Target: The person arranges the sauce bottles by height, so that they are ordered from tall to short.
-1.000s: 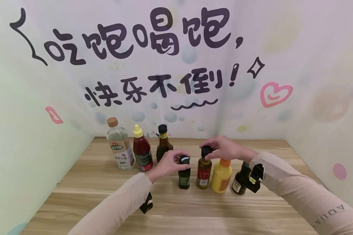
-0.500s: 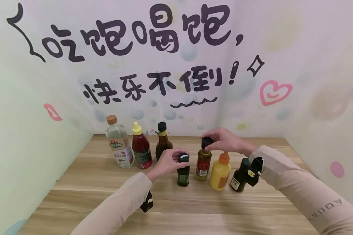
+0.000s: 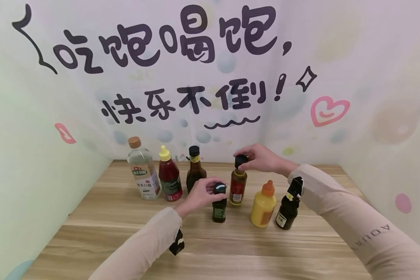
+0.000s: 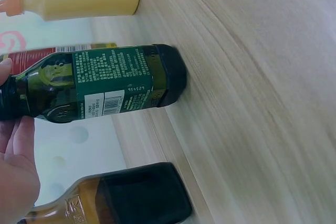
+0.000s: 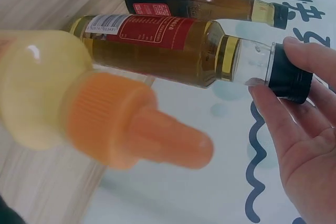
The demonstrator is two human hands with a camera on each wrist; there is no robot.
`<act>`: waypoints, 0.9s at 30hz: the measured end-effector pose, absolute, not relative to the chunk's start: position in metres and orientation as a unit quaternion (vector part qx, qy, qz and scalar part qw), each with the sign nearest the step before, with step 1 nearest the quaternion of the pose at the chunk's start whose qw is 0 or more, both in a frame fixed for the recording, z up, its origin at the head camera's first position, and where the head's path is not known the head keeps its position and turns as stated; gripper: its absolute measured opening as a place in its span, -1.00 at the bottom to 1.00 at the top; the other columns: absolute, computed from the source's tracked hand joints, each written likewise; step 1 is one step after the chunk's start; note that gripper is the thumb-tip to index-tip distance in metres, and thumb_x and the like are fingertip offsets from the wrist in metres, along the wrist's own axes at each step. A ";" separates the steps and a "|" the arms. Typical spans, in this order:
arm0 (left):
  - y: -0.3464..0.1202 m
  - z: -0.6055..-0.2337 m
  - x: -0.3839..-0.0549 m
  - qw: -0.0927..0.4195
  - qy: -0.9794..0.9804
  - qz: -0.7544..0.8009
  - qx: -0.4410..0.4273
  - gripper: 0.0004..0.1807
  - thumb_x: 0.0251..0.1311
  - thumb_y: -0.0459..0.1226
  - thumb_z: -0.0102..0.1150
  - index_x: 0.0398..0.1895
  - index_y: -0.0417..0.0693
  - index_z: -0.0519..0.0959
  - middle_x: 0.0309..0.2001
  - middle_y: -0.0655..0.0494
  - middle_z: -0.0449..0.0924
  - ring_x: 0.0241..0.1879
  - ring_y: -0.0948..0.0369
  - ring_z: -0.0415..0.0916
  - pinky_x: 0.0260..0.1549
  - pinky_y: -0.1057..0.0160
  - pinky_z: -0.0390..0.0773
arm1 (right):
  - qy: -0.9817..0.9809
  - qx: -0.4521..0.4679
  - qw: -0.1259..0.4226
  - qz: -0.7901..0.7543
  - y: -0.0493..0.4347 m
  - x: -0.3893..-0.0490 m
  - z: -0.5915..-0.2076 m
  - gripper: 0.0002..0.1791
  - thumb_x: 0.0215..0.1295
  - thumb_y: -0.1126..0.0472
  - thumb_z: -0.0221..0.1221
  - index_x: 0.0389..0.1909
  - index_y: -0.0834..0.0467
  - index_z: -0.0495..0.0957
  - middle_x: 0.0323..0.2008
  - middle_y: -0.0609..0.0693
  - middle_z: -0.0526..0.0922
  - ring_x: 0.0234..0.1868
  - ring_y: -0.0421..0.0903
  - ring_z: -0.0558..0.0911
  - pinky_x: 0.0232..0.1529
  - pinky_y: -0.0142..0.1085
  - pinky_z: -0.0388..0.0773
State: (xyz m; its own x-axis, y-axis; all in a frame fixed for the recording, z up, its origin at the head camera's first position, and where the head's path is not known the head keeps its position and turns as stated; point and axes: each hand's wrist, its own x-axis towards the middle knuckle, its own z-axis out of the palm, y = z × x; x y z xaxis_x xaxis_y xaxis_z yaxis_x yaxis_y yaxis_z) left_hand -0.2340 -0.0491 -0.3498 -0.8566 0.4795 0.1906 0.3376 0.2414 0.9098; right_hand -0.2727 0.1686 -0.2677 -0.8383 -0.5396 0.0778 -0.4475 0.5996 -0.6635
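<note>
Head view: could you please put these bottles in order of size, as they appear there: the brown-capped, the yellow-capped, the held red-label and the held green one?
1. Brown-capped bottle
2. Yellow-capped bottle
3. Held red-label bottle
4. Held green bottle
Distances from the camera differ, so real sizes may rank otherwise.

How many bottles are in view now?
7. Left to right: clear bottle, red sauce bottle, brown bottle partly hidden behind the left hand, green bottle in that hand, red-labelled bottle in the right hand, yellow bottle, dark bottle far right.
</note>
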 end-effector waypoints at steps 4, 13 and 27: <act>-0.049 -0.349 -0.233 0.063 0.788 0.557 0.255 -0.65 -0.02 -0.40 0.24 -0.10 -0.27 0.50 -0.11 -0.13 0.50 -0.15 0.07 0.51 -0.14 0.20 0.48 | 0.902 -0.270 0.056 -0.333 0.163 -0.279 -0.267 -0.58 0.04 0.29 0.23 -0.01 0.23 0.47 -0.16 0.12 0.56 -0.26 -0.06 0.57 -0.26 -0.26 0.51; -0.048 -0.363 -0.240 0.053 0.782 0.566 0.254 -0.62 -0.03 -0.37 0.26 -0.10 -0.31 0.49 -0.12 -0.15 0.51 -0.16 0.08 0.51 -0.15 0.20 0.48 | 0.907 -0.274 0.047 -0.317 0.144 -0.295 -0.271 -0.60 0.05 0.28 0.23 -0.03 0.21 0.49 -0.16 0.11 0.56 -0.26 -0.05 0.57 -0.27 -0.27 0.50; -0.048 -0.380 -0.252 0.050 0.783 0.565 0.254 -0.61 -0.05 -0.30 0.29 -0.10 -0.23 0.50 -0.16 -0.07 0.54 -0.17 0.15 0.53 -0.17 0.25 0.49 | 0.906 -0.297 0.055 -0.298 0.119 -0.314 -0.279 -0.61 0.06 0.29 0.22 -0.03 0.24 0.49 -0.07 0.14 0.51 -0.12 0.03 0.53 -0.14 -0.23 0.50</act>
